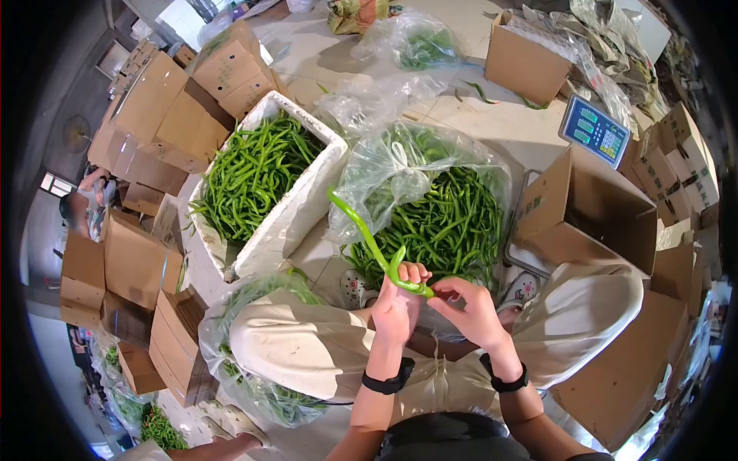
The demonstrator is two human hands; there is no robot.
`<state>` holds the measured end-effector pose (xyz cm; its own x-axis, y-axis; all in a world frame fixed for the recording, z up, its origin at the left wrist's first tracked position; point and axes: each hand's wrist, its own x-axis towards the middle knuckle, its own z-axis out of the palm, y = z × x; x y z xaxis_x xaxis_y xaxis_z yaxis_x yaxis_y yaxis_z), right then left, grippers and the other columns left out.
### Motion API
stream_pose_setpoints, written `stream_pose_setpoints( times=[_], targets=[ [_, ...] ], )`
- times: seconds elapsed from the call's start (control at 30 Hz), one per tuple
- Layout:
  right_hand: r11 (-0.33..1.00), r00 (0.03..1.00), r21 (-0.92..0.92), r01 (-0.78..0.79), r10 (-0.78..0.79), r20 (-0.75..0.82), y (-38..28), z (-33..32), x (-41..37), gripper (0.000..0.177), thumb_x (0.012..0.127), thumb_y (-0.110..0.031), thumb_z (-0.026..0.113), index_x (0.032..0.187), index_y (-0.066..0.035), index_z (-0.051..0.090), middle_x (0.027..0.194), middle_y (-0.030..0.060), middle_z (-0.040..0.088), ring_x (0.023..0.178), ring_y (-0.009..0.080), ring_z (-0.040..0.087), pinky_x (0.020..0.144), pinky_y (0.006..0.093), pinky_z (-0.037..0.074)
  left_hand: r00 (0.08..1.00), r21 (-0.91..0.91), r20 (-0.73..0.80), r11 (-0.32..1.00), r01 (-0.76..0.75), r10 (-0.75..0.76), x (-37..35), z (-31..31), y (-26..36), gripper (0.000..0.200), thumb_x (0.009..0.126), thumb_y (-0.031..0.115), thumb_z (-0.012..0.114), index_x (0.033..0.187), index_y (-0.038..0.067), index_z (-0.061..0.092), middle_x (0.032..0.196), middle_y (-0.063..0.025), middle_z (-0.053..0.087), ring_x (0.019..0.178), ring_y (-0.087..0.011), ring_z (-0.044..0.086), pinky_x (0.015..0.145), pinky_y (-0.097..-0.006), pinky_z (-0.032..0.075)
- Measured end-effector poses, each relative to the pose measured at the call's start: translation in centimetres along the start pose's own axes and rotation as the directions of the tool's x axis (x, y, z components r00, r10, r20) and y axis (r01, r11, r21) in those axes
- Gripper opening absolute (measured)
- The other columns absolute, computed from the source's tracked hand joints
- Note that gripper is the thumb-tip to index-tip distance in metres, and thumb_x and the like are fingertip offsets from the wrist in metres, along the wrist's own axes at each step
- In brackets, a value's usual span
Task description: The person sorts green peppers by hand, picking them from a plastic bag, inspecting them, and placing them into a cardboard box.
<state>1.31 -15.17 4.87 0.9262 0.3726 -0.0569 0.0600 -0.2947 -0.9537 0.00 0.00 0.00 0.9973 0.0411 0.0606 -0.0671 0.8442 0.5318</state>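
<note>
A long green chili pepper (363, 229) slants up and to the left from my left hand (393, 309), whose fingers are wrapped round its lower part. A short green prong sticks up beside it, just above those fingers. My right hand (470, 307) pinches at the pepper's lower end, thumb and forefinger close together there. Beyond both hands a clear plastic bag (369, 180) stands with its mouth spread, full of green chili peppers (450, 223). To its left is a white foam box (296, 219) heaped with more green chili peppers (257, 177).
A blue-faced scale display (593, 131) stands behind an open cardboard box (538, 203) at the right. Cardboard boxes (142, 265) are stacked at the left, where another person (92, 203) shows. A bag of peppers (265, 384) lies by my left knee.
</note>
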Motion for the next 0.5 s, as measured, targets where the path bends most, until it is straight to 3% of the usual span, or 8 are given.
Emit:
stream_pose_setpoints(
  times=[0.17,0.37,0.5],
  targets=[
    [1.000,0.997,0.017,0.026,-0.025,-0.073,0.9,-0.6,-0.4,0.025,0.079,-0.013,0.072,0.097,-0.001,0.061,0.084,0.0084,0.065,0.073,0.0160,0.063,0.069,0.0274,0.050,1.000,0.069,-0.016,0.998,-0.006,0.007,0.0,1.2,-0.4,0.023,0.091,0.030,0.049,0.095,0.008,0.047,0.099,-0.0070,0.049,0.105,-0.0241,0.046,0.097,-0.0417,0.035],
    [0.994,0.990,0.109,0.009,0.006,-0.138,0.8,-0.3,-0.7,0.025,0.076,-0.007,0.073,0.095,-0.001,0.059,0.082,0.0047,0.062,0.073,0.0125,0.055,0.069,0.0267,0.046,0.998,0.164,-0.063,0.987,-0.003,0.014,0.2,0.6,-0.6,0.035,0.093,0.032,0.044,0.107,0.002,0.053,0.111,-0.0140,0.056,0.108,-0.0255,0.049,0.099,-0.0398,0.032],
    [0.997,0.964,-0.017,0.076,-0.078,-0.254,1.1,0.0,-0.7,0.025,0.072,-0.003,0.074,0.091,-0.002,0.059,0.081,0.0066,0.061,0.070,0.0169,0.058,0.065,0.0283,0.047,0.994,0.241,-0.107,0.970,0.031,-0.005,-0.1,0.4,-0.7,0.043,0.095,0.035,0.043,0.116,-0.002,0.052,0.114,-0.0150,0.058,0.108,-0.0257,0.052,0.099,-0.0392,0.034]
  ],
)
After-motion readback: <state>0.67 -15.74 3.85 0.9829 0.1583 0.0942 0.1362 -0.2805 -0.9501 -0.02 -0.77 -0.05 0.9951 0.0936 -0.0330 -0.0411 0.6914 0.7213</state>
